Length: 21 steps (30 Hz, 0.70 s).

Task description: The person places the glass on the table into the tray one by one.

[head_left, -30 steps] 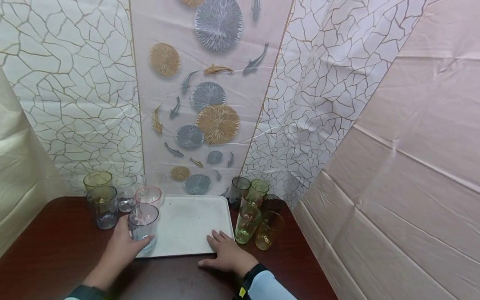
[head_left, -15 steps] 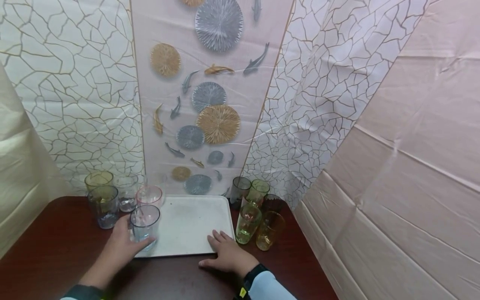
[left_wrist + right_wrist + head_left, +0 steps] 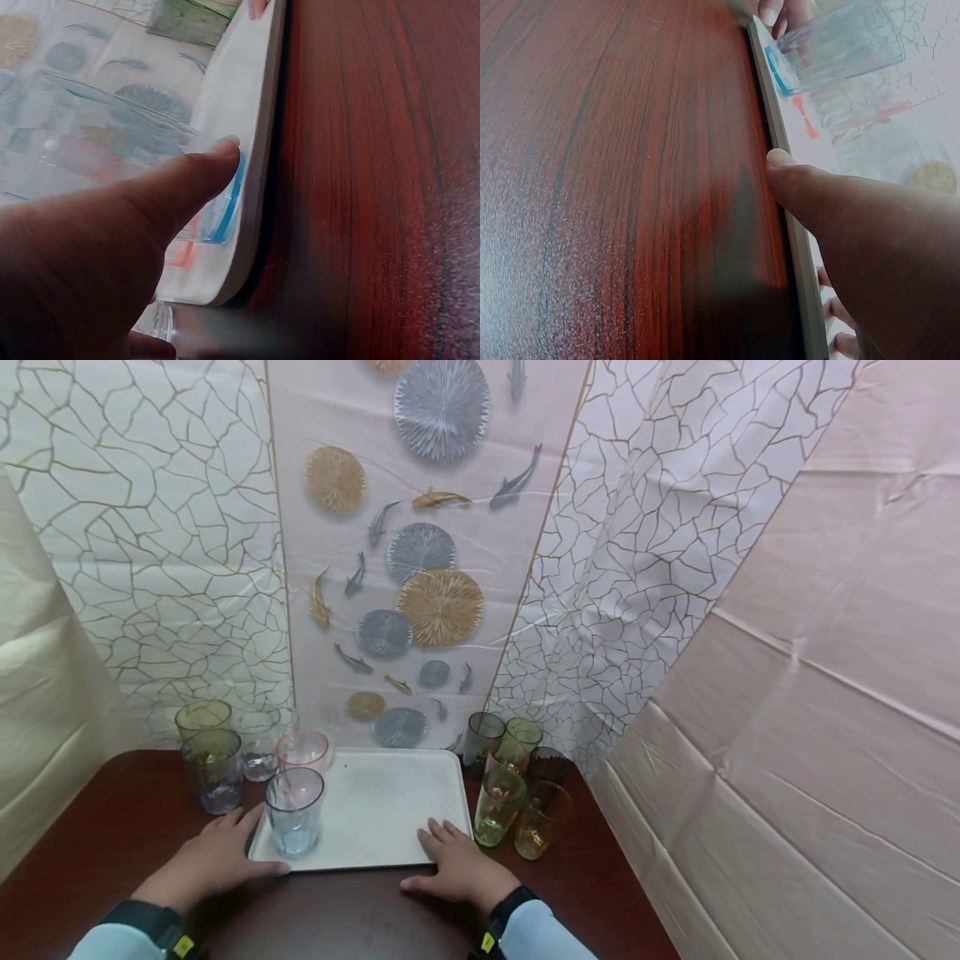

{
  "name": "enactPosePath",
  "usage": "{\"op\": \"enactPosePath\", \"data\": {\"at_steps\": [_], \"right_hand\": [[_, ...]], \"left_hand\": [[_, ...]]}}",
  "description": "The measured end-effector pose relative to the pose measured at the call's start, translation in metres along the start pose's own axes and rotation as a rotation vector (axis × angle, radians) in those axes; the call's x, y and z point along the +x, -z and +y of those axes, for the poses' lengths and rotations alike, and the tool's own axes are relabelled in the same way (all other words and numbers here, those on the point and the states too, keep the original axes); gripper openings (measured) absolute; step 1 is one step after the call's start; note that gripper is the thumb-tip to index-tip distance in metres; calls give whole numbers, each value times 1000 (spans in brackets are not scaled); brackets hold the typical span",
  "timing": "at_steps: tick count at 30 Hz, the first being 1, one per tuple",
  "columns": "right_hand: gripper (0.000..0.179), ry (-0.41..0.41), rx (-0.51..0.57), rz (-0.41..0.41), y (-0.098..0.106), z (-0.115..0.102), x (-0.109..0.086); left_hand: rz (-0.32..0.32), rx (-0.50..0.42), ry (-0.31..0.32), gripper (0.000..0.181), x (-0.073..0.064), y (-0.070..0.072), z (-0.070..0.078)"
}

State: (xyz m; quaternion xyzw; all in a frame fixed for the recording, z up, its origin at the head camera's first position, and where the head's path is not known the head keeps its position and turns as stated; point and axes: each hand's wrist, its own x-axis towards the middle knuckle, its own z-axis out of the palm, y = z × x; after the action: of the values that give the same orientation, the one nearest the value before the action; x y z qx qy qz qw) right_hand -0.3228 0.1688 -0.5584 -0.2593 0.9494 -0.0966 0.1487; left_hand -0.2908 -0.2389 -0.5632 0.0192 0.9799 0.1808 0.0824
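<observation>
A clear drinking glass with a bluish base [image 3: 295, 818] stands upright on the front left of a white tray [image 3: 390, 806]. My left hand [image 3: 206, 862] is spread beside that glass at the tray's left front corner, thumb along the front edge and fingers toward the left side. In the left wrist view, the thumb [image 3: 191, 180] overlaps the glass. My right hand [image 3: 465, 870] rests on the tray's front right corner, fingers extended over the surface and thumb at the front edge. Behind the bluish glass stands a pink-rimmed glass [image 3: 306, 753] on the tray.
Left of the tray, a grey-blue glass [image 3: 215, 777], a yellow glass [image 3: 202, 717] and a clear glass [image 3: 260, 752] stand on the dark red table [image 3: 112, 827]. Several glasses crowd the right side, including a green one [image 3: 495, 818] and an amber one [image 3: 534, 831]. Patterned cloth [image 3: 420, 652] hangs behind.
My left hand has let go of the bluish glass and moved left and down to the tray's corner. The glass stays on the tray, and the right hand keeps its place.
</observation>
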Motion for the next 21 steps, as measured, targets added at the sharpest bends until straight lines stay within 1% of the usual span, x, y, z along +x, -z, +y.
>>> {"op": "enactPosePath", "data": {"at_steps": [3, 6, 9, 15, 18, 21], "right_hand": [[100, 1, -1, 3, -1, 2, 1], [100, 2, -9, 3, -1, 3, 2], [100, -1, -8, 2, -1, 3, 2], [98, -12, -1, -9, 3, 0, 0], [97, -11, -14, -18, 3, 0, 2], [98, 4, -20, 2, 2, 2, 2]], "left_hand": [[-49, -8, 18, 135, 4, -1, 1], [-81, -13, 26, 135, 6, -2, 4], [-88, -16, 32, 135, 7, -1, 5], [-92, -13, 36, 136, 10, -4, 1], [-95, -15, 38, 136, 10, -3, 1], [-98, -20, 43, 137, 10, -2, 2]]}}
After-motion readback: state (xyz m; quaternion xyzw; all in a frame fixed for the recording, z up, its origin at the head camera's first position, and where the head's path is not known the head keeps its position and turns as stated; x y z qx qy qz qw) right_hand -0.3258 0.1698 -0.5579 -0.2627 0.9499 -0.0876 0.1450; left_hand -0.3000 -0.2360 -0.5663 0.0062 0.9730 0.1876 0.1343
